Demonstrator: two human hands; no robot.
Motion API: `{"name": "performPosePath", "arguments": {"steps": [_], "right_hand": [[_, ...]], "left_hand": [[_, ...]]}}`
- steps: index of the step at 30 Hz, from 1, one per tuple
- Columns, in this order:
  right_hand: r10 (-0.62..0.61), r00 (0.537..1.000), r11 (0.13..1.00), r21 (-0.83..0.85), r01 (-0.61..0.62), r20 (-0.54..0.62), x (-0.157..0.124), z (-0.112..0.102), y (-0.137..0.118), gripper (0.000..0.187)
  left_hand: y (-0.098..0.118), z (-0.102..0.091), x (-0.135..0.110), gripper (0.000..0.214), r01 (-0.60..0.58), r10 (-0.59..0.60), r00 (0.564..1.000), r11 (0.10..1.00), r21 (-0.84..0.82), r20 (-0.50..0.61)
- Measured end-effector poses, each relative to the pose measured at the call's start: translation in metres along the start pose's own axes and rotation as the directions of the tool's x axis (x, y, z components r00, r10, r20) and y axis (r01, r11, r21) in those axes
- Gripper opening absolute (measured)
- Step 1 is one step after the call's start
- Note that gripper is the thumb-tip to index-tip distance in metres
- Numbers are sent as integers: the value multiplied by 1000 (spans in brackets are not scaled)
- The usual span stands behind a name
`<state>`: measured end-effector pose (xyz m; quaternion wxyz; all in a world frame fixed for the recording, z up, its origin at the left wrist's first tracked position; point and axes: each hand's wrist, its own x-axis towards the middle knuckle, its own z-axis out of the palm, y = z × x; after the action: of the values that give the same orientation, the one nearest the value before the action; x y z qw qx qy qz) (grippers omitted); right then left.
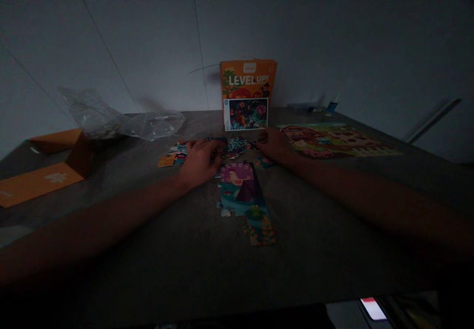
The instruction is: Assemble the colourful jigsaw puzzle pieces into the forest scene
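Note:
The scene is dim. My left hand (202, 160) lies palm down on a heap of loose puzzle pieces (177, 152), with its fingers curled over them. My right hand (273, 144) rests on the far end of the same heap, fingers bent down onto a piece; what lies under them is hidden. Between and just before my hands lies a joined strip of colourful puzzle (244, 196) that runs toward me. An orange puzzle box (247, 93) marked "LEVEL UP!" stands upright against the wall behind the pieces.
A finished puzzle picture (335, 141) lies flat at the right. A crumpled clear plastic bag (122, 119) and an open orange box lid (44, 168) sit at the left. A small bottle (332, 104) stands by the wall. The grey table's near edge (222, 304) is close.

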<state>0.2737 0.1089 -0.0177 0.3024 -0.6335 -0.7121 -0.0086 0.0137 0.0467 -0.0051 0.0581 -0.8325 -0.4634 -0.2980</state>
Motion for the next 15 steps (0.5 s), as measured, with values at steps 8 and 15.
{"name": "performPosePath", "arguments": {"steps": [8, 15], "right_hand": [[-315, 949, 943, 105, 317, -28, -4, 0, -5, 23], [-509, 857, 855, 164, 492, 82, -11, 5, -10, 40]], "left_hand": [[-4, 5, 2, 27, -46, 42, 989, 999, 24, 141], [-7, 8, 2, 28, -114, 113, 980, 993, -2, 161]]}}
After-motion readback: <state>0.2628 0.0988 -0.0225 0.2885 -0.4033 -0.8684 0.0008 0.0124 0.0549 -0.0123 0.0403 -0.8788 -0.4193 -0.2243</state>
